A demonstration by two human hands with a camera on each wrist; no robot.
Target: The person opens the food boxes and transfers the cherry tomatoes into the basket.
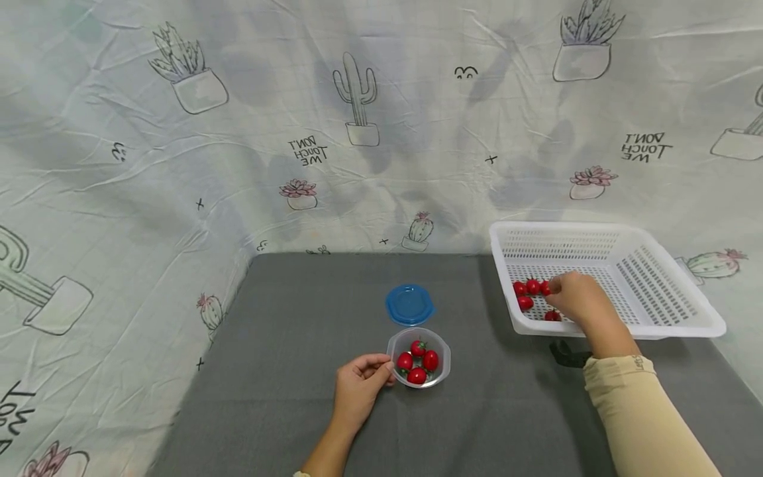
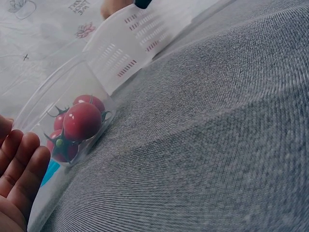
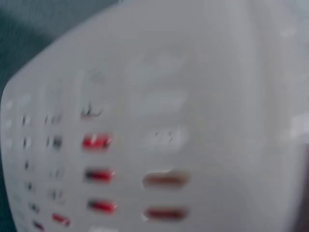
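My left hand pinches the left rim of a small clear plastic container, thumb and fingertips at its edge. Several red cherry tomatoes with green stems lie inside it, and the left wrist view shows them through the clear wall. Over on the right, my right hand reaches into a white perforated basket. Its thumb and fingers pinch a cherry tomato near others on the basket floor. From the right wrist, the basket wall hides most of that hand.
A round blue lid lies flat on the grey cloth just behind the container. Under the right forearm, a black strap shows by the basket's front. A white curtain printed with cacti hangs behind the table.
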